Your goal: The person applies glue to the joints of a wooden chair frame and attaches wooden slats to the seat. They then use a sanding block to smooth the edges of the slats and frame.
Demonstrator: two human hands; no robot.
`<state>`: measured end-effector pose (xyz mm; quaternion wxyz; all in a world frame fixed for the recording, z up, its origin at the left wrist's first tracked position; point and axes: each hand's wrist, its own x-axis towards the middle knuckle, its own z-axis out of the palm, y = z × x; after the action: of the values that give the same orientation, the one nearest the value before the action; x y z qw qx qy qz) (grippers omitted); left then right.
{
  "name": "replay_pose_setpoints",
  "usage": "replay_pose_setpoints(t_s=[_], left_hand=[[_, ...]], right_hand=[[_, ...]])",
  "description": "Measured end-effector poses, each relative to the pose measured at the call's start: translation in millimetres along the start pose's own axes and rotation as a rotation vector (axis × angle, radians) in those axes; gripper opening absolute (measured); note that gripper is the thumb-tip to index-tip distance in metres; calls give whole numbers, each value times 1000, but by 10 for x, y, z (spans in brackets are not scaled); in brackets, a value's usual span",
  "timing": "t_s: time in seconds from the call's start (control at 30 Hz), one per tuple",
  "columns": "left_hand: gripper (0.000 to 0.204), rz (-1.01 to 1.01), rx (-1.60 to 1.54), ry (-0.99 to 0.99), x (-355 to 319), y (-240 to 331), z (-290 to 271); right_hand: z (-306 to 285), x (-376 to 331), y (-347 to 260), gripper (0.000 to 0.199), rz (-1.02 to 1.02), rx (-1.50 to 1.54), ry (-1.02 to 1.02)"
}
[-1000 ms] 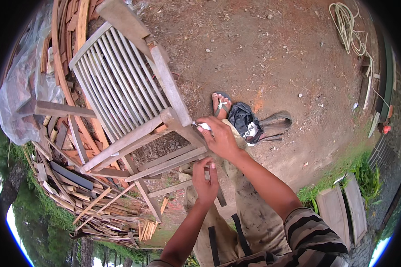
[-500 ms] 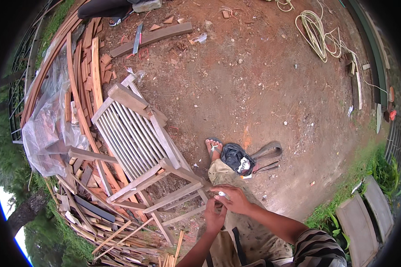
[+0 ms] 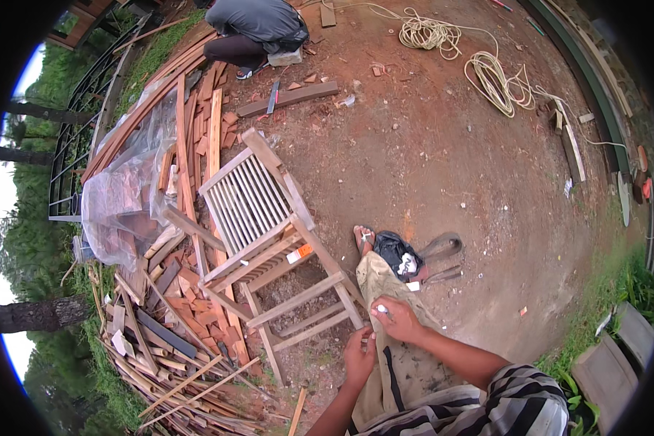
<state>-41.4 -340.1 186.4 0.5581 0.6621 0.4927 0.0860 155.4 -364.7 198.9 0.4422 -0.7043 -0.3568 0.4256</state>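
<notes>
My right hand (image 3: 400, 321) is closed round a small white-tipped tube (image 3: 382, 309), held above my khaki trouser leg. Just to its left and lower, my left hand (image 3: 358, 357) has its fingers bent together near the foot of a wooden chair's leg; whatever they pinch, if anything, is hidden. The weathered slatted wooden chair (image 3: 258, 309) lies tipped over in front of me to the left. On its frame sits a small orange-and-white box (image 3: 299, 253). A black plastic bag (image 3: 394, 254) lies beside my sandalled foot (image 3: 364, 236).
Timber planks (image 3: 216, 138), plastic sheeting (image 3: 120, 218) and a bamboo pile (image 3: 174, 381) line the left. Another person (image 3: 258, 33) crouches at the back near a handsaw (image 3: 273, 97) and beam (image 3: 291, 98). Coiled rope (image 3: 498, 83) lies far right; a dark strap (image 3: 442, 251) is beyond the bag.
My hands, together before, have come apart slightly, the right keeping the white-tipped tube. The view has shifted, bringing the crouching person and the orange-and-white box into sight.
</notes>
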Motion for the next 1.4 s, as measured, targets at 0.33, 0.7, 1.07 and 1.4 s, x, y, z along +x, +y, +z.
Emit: replay_pose_setpoints(t_s=[0.33,0.7,1.07,1.4], left_hand=[[31,-150,291,-207,-2267,-999,30],[35,-147,475,-485,-2473,-855,588],[39,96,663,-683,-2187,-278,1391],[37,-267,187,-1449,-2162,681,2612]], right_hand=[[-260,-1738,-382,14,-14,-205,-38],[-844,-2466,-368,15,120,-204,101],[-1275,-2864,356,13,182,170,90],[-3198,-3357,938,19,171,120,239]])
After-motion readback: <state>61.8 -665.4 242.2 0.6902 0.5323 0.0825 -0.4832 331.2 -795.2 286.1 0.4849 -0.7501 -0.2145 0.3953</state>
